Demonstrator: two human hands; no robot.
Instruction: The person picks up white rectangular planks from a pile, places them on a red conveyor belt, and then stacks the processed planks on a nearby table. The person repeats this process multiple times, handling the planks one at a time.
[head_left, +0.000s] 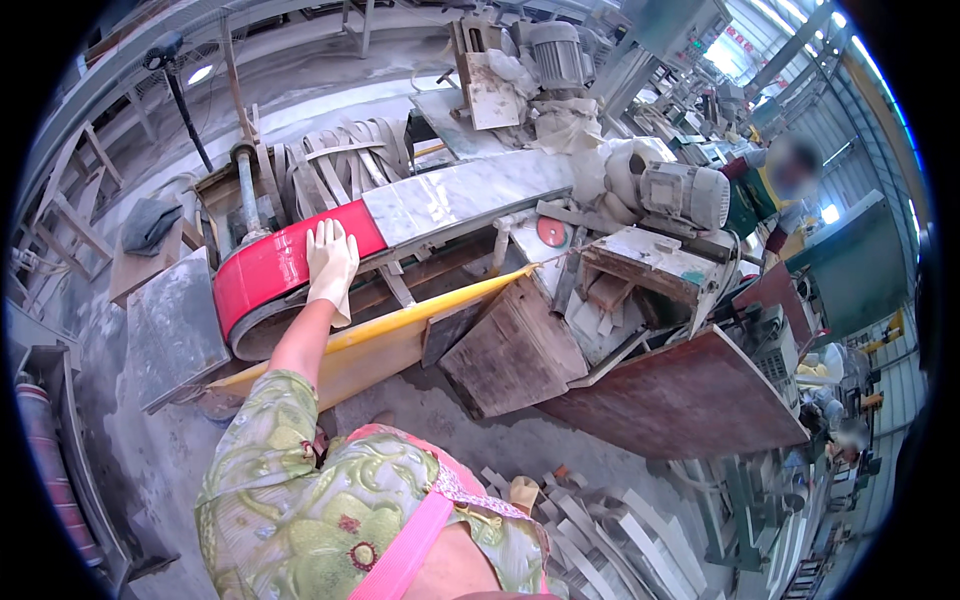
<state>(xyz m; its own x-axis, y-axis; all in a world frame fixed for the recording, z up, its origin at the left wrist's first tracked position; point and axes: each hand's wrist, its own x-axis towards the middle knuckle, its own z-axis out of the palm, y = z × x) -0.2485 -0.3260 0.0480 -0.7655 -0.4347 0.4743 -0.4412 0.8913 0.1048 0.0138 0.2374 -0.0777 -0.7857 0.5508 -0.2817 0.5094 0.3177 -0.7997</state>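
One gloved left hand [332,262], head view: laid palm down, fingers slightly apart, clamped on nothing, touching the red cover.
One red cover [268,270]: curved, at the machine's left end, adjoining a marbled grey panel [470,200].
One yellow rail [430,315]: alongside the machine.
Several grey belts [340,165]: beyond the red cover.
Right hand: cannot be made out, state untold.

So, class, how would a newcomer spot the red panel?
Find the long machine across the picture's middle. On its rounded left end, under the gloved left hand, is the red panel. Glossy red sets it apart from the pale marbled top adjoining it.
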